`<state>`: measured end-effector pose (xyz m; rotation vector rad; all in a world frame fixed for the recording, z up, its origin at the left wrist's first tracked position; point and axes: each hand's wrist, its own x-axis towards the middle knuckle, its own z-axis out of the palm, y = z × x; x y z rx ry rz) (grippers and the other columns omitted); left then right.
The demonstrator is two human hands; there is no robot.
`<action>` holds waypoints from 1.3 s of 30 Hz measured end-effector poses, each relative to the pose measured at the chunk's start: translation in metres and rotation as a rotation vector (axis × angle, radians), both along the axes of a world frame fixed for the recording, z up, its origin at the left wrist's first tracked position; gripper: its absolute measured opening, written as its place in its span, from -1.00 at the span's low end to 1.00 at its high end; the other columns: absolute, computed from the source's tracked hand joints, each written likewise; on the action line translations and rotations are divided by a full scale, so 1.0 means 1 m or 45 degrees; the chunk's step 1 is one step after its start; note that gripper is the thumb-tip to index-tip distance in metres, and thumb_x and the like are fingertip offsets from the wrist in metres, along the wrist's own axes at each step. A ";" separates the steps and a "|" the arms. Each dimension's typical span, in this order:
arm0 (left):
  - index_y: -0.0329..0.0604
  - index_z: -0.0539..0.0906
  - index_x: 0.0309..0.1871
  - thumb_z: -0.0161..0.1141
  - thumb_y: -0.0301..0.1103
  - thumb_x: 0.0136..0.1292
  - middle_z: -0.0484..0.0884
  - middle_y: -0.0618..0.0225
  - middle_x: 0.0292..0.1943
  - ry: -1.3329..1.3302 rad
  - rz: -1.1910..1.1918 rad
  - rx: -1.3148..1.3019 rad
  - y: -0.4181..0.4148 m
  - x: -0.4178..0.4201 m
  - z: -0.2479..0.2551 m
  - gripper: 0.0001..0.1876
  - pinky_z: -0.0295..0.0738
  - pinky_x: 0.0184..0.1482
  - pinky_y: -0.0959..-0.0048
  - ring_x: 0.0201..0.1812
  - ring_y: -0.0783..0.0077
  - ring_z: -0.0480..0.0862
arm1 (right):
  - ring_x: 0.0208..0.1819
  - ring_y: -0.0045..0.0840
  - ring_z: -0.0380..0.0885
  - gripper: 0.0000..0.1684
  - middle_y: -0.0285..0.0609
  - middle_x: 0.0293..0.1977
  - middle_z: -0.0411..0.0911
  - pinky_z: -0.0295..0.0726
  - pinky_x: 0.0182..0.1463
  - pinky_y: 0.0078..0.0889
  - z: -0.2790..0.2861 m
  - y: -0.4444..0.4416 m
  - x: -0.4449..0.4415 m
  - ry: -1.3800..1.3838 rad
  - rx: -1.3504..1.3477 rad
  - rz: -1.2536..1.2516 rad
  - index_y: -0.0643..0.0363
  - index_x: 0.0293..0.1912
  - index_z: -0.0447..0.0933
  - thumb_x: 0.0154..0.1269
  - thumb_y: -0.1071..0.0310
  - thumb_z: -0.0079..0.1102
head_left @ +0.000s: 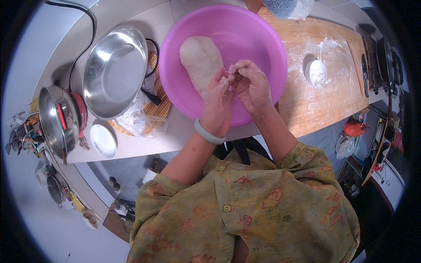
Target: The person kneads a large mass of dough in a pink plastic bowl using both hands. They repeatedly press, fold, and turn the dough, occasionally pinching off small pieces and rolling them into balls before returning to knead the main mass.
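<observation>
A long oval lump of pale dough [200, 59] lies in the left half of a pink plastic basin [253, 36]. My left hand [218, 95], with a pale bangle [208, 134] at the wrist, is over the basin and overlaps the lower end of the dough. Close beside it, my right hand [251, 85] has its fingers curled, and the fingertips of both hands meet. Bits of dough or flour cling to the fingers. Whether anything small is between them cannot be made out. To the right, a white bowl of flour [317, 74] stands on a floured wooden board [338, 98].
Left of the basin are a large steel bowl [123, 72], a bamboo mat [158, 111] under plastic bags [144, 123], a white dish [103, 141] and a steel pan [54, 121]. A rolling pin [356, 69] lies at the board's right side. A black cable [79, 57] runs at the left.
</observation>
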<state>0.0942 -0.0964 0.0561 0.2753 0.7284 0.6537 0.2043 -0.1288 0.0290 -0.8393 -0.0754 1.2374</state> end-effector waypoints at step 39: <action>-0.34 0.59 0.14 0.15 -0.45 0.37 0.60 0.26 0.05 0.511 -0.274 0.687 -0.003 -0.022 -0.018 -0.69 0.43 0.13 0.53 0.05 0.50 0.55 | 0.26 -0.11 0.36 -0.13 0.17 0.23 0.33 0.42 0.29 -0.01 0.021 -0.020 -0.007 0.730 0.259 -0.213 0.26 0.36 0.15 0.42 -0.30 -0.18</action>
